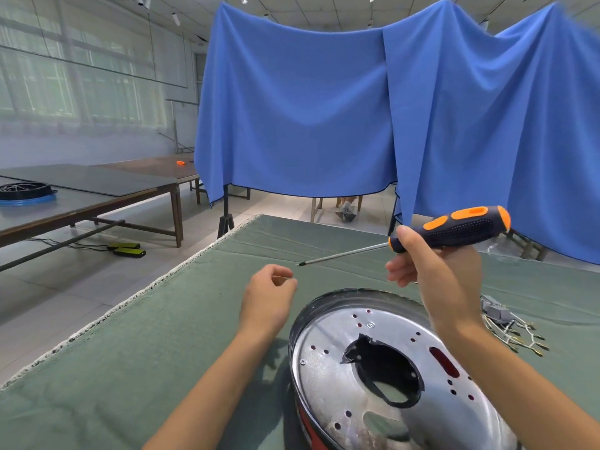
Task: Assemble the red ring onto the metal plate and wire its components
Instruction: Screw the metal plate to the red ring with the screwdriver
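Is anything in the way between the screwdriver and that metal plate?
Nothing visible. The right hand holds the screwdriver in the air above the plate; only open space lies between its tip and the plate's screw holes.
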